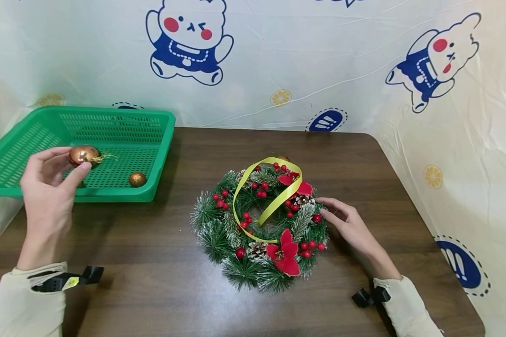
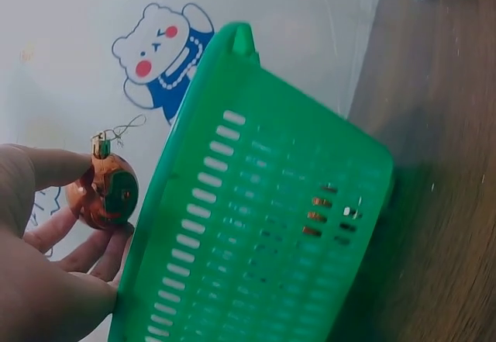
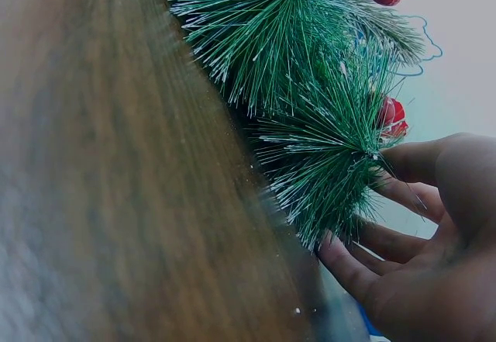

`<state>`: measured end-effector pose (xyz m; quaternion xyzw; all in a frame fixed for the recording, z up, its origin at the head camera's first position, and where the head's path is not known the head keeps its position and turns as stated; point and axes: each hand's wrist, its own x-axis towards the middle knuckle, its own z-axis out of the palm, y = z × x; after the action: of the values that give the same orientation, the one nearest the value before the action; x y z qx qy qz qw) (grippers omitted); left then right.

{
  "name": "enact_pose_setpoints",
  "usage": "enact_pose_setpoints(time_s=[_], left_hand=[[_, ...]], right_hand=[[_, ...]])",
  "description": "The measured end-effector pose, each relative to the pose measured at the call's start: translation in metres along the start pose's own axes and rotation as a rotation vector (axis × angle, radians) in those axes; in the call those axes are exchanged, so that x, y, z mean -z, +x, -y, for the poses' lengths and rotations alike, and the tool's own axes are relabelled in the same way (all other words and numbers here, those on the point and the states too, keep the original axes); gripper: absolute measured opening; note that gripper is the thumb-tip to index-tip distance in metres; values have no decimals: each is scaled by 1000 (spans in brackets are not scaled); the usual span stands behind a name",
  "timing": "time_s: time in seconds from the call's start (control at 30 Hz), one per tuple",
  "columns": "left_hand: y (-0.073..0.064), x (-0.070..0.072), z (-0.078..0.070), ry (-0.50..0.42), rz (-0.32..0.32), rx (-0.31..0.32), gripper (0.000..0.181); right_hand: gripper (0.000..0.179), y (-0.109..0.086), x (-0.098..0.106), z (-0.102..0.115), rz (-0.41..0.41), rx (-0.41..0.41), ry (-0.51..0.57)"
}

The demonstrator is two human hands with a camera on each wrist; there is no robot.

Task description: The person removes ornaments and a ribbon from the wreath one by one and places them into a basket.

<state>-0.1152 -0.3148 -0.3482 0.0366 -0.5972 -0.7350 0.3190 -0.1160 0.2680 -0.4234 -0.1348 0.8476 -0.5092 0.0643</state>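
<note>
- Shiny copper-coloured ball ornament with a gold thread loop (image 1: 82, 153): yours is up over the green rectangular plastic basket (image 1: 109, 111), clear of the rim in the left wrist view.
- Your left hand (image 1: 48, 180) is clamped on that ball, thumb and fingers pinching its sides. Good spot tbh, since the loop and the gold cap (image 2: 101, 145) stick out free. Don't squeeze hard; a smooth ball like that could probably pop out.
- If you carry it sideways, I'd lift a bit first so the loop doesn't snag on the rim.
- Your right hand (image 1: 350, 227) has its fingers apart, tips against the needles at the right edge of the round green artificial-pine wreath (image 1: 212, 241). Light contact is plenty for steadying, imo; pressing down could crush the needles.
- Watch the glossy yellow ribbon (image 1: 281, 199) looping over the wreath's middle. It looks easy to hook with a finger, so go around it.
- Same for the red fabric flower (image 1: 286, 255) at the wreath's near side: hands off the petals.
- Small bronze ball (image 1: 137, 179) sits in the basket's near right corner, so mind your knuckles there.
</note>
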Motion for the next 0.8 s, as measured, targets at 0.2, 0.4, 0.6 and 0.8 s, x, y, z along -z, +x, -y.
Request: enact_pose_setpoints(time_s=[0.2,0.4,0.6,0.8], left_hand=[[4,7,1,116,-32,-48,46],[5,8,1,104,-25,-65,45],[4,9,1,88,-3,-94,43],[3,9,1,115,-4,-89,41]], right_hand=[[34,0,0,0,-2,1,3],[34,0,0,0,0,1,10],[34,-1,0,1,2,-3,7],[34,0,1,0,4,-1,6]])
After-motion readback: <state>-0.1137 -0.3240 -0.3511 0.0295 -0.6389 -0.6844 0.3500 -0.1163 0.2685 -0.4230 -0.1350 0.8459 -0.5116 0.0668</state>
